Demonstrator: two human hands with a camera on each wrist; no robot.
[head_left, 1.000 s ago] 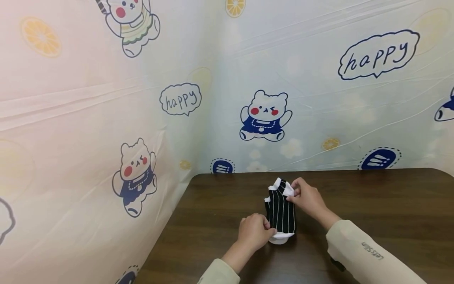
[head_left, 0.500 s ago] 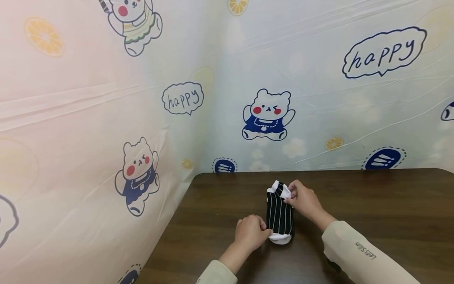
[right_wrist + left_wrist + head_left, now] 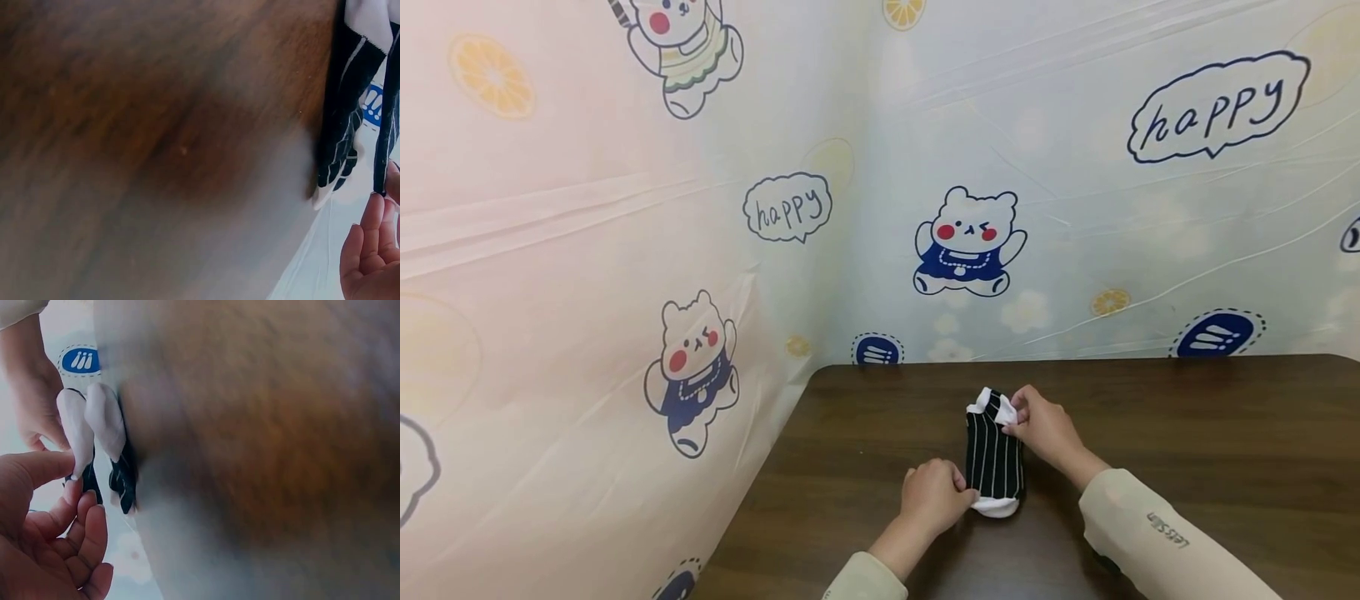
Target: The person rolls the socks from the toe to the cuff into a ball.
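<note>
A black ankle sock [image 3: 995, 458] with thin white stripes and a white toe and cuff is held flat between both hands. My left hand [image 3: 934, 493] pinches the edge by its white toe between thumb and forefinger. At the cuff end, my right hand [image 3: 1049, 427] pinches the far right edge. A second matching sock [image 3: 340, 119] lies on the table beneath it, mostly hidden in the head view. In the left wrist view, a gap shows between the held toe [image 3: 75, 425] and the lower toe [image 3: 105, 422].
The dark brown wooden table [image 3: 1187, 467] extends around the socks, with its far edge just beyond them. Behind and to the left hangs a pale curtain [image 3: 1045, 167] printed with bears, orange slices and "happy" bubbles.
The held sock has shifted slightly and now lines up over the lower sock, whose edge showed at the left before. Both hands kept their pinch.
</note>
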